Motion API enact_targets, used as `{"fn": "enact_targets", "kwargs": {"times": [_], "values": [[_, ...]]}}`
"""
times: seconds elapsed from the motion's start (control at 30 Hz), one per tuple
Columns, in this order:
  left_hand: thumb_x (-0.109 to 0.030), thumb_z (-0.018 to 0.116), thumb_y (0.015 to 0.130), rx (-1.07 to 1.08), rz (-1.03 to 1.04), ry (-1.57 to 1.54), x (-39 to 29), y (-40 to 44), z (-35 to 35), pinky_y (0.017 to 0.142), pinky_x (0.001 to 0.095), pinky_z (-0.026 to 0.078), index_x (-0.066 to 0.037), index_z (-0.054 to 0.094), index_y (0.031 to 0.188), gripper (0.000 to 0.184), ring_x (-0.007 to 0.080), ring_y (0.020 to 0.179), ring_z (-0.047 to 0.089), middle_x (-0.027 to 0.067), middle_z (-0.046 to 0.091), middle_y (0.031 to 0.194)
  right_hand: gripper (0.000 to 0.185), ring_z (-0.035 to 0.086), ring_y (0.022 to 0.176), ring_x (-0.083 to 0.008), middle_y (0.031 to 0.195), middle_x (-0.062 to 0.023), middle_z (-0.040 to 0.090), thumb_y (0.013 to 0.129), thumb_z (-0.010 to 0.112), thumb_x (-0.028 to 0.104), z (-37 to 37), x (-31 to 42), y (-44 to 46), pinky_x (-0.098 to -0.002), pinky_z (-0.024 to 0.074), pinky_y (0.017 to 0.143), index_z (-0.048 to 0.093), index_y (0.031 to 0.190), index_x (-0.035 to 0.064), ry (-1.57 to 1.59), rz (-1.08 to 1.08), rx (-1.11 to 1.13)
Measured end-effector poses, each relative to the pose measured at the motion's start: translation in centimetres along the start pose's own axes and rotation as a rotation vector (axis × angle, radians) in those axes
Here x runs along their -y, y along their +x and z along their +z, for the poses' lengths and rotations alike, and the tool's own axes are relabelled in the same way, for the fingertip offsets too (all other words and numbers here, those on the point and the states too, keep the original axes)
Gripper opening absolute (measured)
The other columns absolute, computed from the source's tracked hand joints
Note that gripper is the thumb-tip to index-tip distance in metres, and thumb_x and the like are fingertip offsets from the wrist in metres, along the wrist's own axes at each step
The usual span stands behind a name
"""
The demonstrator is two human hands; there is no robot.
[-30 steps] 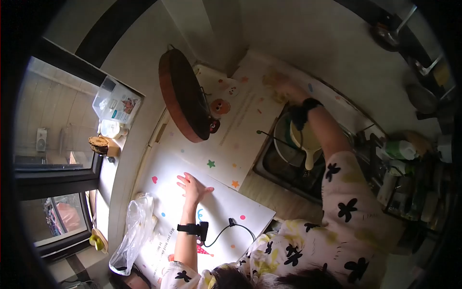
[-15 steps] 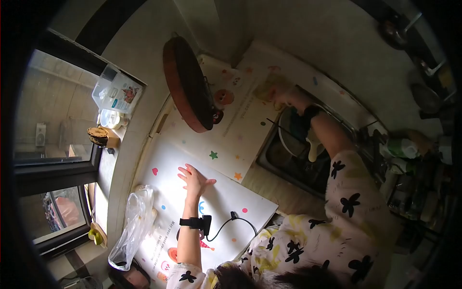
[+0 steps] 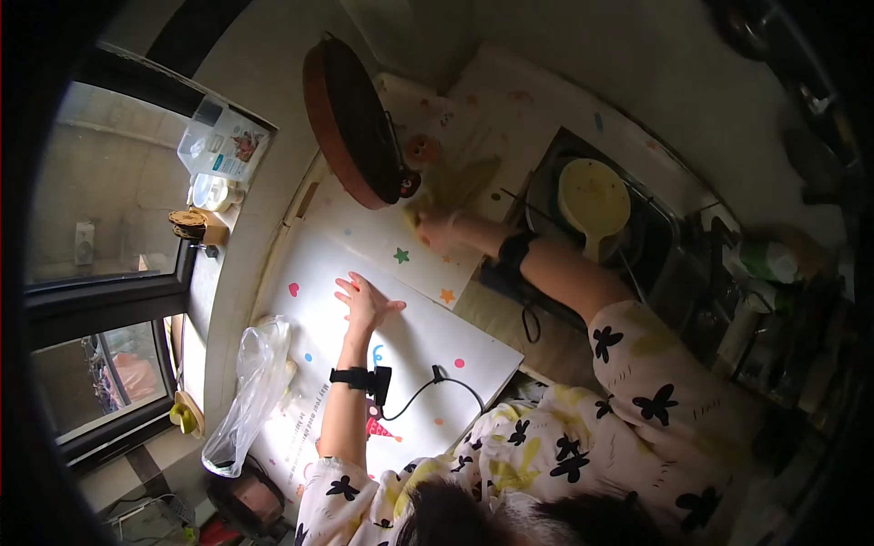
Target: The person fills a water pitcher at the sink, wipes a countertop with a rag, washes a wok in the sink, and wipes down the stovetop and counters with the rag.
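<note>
My left hand [image 3: 366, 306] rests on the white printed mat [image 3: 314, 350], fingers spread and holding nothing. Further right and up, my right hand [image 3: 439, 229] is on the mat's upper part, its fingers closed on a yellowish cloth [image 3: 460, 182] that is blurred and trails away toward the top right. A round pan with a reddish-brown rim [image 3: 330, 136] stands tilted on edge just left of the cloth.
A dark sink or stove area [image 3: 655, 227] on the right holds a pale yellow strainer-like utensil [image 3: 594, 196]. A clear plastic bag [image 3: 248, 391] lies at the left edge. Bottles [image 3: 769, 259] stand at far right; a plastic container [image 3: 223, 146] is on the windowsill.
My right hand has moved with the cloth from beside the dark area leftward and down, toward the pan. My left hand stays spread on the mat. The pale yellow utensil is now uncovered.
</note>
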State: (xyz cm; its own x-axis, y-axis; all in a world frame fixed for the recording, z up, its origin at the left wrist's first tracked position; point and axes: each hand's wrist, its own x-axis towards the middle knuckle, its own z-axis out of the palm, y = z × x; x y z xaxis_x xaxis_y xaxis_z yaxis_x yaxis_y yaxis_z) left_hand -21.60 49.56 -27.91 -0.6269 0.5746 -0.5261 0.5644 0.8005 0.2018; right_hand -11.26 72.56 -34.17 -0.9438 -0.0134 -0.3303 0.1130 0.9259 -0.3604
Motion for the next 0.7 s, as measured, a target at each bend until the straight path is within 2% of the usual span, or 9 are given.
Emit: {"fn": "enact_targets", "kwargs": {"times": [0.07,0.13,0.2,0.27,0.4,0.47,0.5,0.57,0.7], "values": [[-0.042,0.085,0.043,0.003,0.000,-0.015,-0.1,-0.3,0.0,0.091,0.0643,0.025,0.005,-0.004,0.135,0.136,0.0538,0.126,-0.002,0.0370,-0.007,0.136,0.017,0.056,0.090,-0.0261,0.095,-0.0126,0.057,0.070,0.060,0.016,1.1,3.9,-2.6,-0.0369,0.0451,0.076,0.061,0.085,0.0084,-0.306,-0.155,0.016],[-0.042,0.085,0.044,-0.010,0.017,-0.006,0.0,-0.2,0.0,0.092,0.0642,0.025,0.005,-0.004,0.135,0.136,0.0539,0.126,-0.003,0.0375,-0.007,0.136,0.017,0.055,0.092,-0.0295,0.095,-0.0133,0.057,0.071,0.058,0.017,-1.2,7.5,-7.7,-0.0377,0.0445,0.078,0.062,0.085,0.0090,0.124,0.065,0.063],[-0.043,0.085,0.044,0.011,0.009,-0.029,-0.8,-1.1,-1.2,0.092,0.0639,0.024,0.005,-0.004,0.135,0.136,0.0543,0.126,-0.003,0.0381,-0.007,0.136,0.027,0.058,0.092,-0.0287,0.097,-0.0160,0.061,0.073,0.053,0.016,-1.9,9.1,-11.6,-0.0370,0.0462,0.078,0.064,0.094,0.0027,0.081,0.030,0.211],[-0.044,0.085,0.045,0.011,-0.014,-0.034,-0.7,-1.2,-0.8,0.091,0.0650,0.024,0.004,-0.004,0.135,0.136,0.0545,0.126,-0.004,0.0378,-0.006,0.136,0.015,0.058,0.084,-0.0297,0.086,-0.0140,0.061,0.071,0.056,0.017,0.3,9.1,-15.9,-0.0382,0.0451,0.075,0.063,0.082,0.0087,0.173,0.040,0.090],[-0.037,0.079,0.059,-0.087,0.072,-0.024,-0.4,-2.3,0.1,0.088,0.0668,0.028,0.005,0.011,0.134,0.110,0.0510,0.127,0.004,0.0335,0.003,0.138,0.019,0.058,0.076,-0.0320,0.081,-0.0164,0.062,0.070,0.056,0.021,2.7,7.9,-23.0,-0.0394,0.0454,0.068,0.064,0.077,0.0049,0.195,0.395,0.200],[-0.024,0.069,0.069,-0.211,0.370,0.048,0.7,-2.5,3.7,0.085,0.0641,0.034,-0.002,0.027,0.131,0.078,0.0461,0.126,0.019,0.0284,0.018,0.136,0.013,0.057,0.075,-0.0329,0.078,-0.0140,0.060,0.070,0.056,0.017,0.5,7.7,-26.1,-0.0399,0.0451,0.065,0.062,0.072,0.0061,0.165,0.532,0.086],[-0.024,0.068,0.070,-0.236,0.462,0.069,-0.3,-4.5,4.5,0.086,0.0645,0.034,-0.004,0.027,0.132,0.077,0.0454,0.126,0.020,0.0260,0.019,0.137,0.013,0.057,0.075,-0.0329,0.078,-0.0140,0.060,0.070,0.056,0.017,0.0,8.1,-26.9,-0.0399,0.0451,0.065,0.062,0.072,0.0061,0.161,0.542,0.084],[-0.025,0.067,0.071,-0.229,0.605,0.082,-3.0,-9.4,6.6,0.086,0.0660,0.032,-0.007,0.028,0.133,0.075,0.0449,0.126,0.020,0.0219,0.020,0.139,0.006,0.056,0.076,-0.0330,0.077,-0.0143,0.057,0.067,0.055,0.009,-0.8,9.2,-28.4,-0.0409,0.0456,0.065,0.058,0.071,0.0061,0.212,0.550,-0.546],[-0.033,0.068,0.069,-0.032,0.694,0.154,-4.8,-15.9,9.0,0.087,0.0699,0.026,-0.007,0.024,0.135,0.083,0.0455,0.129,0.012,0.0217,0.014,0.141,0.009,0.054,0.076,-0.0333,0.081,-0.0129,0.053,0.067,0.055,0.006,-1.7,16.9,-28.0,-0.0404,0.0445,0.065,0.051,0.075,0.0064,0.290,0.497,-0.798]]}}
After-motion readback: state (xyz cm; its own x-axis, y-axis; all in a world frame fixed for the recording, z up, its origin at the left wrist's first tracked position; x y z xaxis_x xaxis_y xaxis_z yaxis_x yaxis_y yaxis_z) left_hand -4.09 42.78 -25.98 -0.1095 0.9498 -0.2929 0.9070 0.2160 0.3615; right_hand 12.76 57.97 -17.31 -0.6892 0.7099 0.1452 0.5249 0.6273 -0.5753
